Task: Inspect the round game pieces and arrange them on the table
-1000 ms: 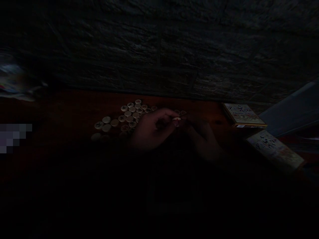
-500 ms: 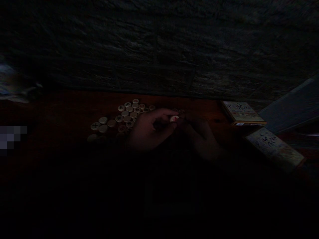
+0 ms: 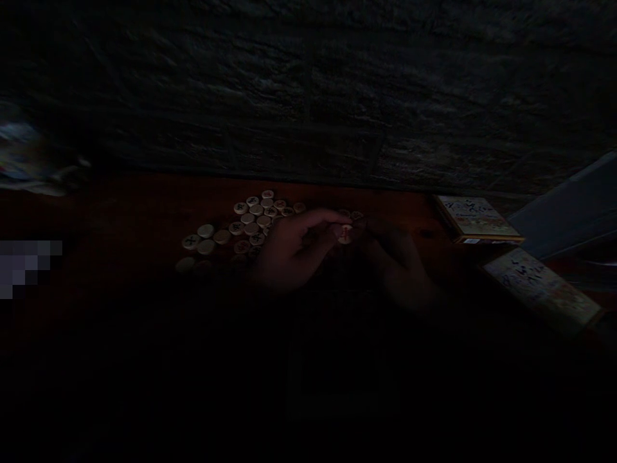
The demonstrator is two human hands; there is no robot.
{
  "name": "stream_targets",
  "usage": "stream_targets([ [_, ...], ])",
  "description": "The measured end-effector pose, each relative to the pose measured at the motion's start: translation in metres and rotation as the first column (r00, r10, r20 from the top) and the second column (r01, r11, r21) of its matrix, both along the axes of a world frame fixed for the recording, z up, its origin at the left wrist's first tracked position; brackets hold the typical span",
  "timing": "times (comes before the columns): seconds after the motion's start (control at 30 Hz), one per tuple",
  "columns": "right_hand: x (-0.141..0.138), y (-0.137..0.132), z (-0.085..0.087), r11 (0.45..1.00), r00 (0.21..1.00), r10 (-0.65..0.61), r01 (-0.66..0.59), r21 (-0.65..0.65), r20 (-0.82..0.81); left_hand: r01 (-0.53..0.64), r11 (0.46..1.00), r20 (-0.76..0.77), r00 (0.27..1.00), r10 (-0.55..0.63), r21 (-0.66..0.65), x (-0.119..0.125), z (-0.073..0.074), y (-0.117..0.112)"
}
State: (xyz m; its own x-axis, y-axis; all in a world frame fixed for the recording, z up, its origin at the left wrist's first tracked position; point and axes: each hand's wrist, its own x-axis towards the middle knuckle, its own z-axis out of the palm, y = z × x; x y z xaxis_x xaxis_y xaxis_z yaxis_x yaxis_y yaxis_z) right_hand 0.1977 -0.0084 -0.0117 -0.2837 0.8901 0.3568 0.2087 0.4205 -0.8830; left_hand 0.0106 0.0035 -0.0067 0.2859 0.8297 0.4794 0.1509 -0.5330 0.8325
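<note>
The scene is very dark. Between the thumb and index finger of my left hand [image 3: 293,249] is a round, pale Chinese chess piece [image 3: 345,234] with a red character, its face toward me. My right hand [image 3: 401,262] meets it from the other side, fingertips closed at the piece's right edge, though shadow blurs them. To the left of my left hand lie several loose Chinese chess pieces [image 3: 248,219], some face up with dark or red characters, others blank side up. A couple more pieces [image 3: 357,215] show dimly behind my hands.
Two flat boxes [image 3: 477,215] with printed lids lie at the right, one nearer me. Behind the reddish wooden table [image 3: 144,212] rises a dark stone-textured wall [image 3: 308,83]. A pale, blurred object [image 3: 29,154] is at the far left, and a grey panel [image 3: 573,196] slants at the right.
The held piece has turned and dipped slightly between my fingers. The whole view has shifted a little, so the table's things appear farther right.
</note>
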Motion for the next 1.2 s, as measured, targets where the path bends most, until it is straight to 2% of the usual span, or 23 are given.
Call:
stream_targets([
  [0.3,0.0008,0.0018,-0.0029,1.000,0.999,0.020,-0.021,-0.018,-0.047,0.036,0.998,0.056,0.998,-0.033,-0.052,0.0007,0.0004,-0.0011],
  [0.53,0.0002,0.0015,-0.0008,0.999,0.999,0.034,-0.033,0.027,-0.013,0.016,0.998,0.011,1.000,-0.015,-0.053,0.0017,0.0025,-0.0033],
  [0.8,-0.0011,0.0009,0.0007,0.999,1.000,-0.022,0.021,0.040,0.013,0.006,1.000,-0.049,0.999,-0.006,-0.013,-0.0003,-0.0008,-0.0022],
  [1.2,-0.0007,0.0011,0.0006,0.999,0.994,-0.039,0.036,0.036,0.098,-0.024,1.000,0.003,1.000,0.024,-0.006,0.0011,-0.0006,-0.0010],
])
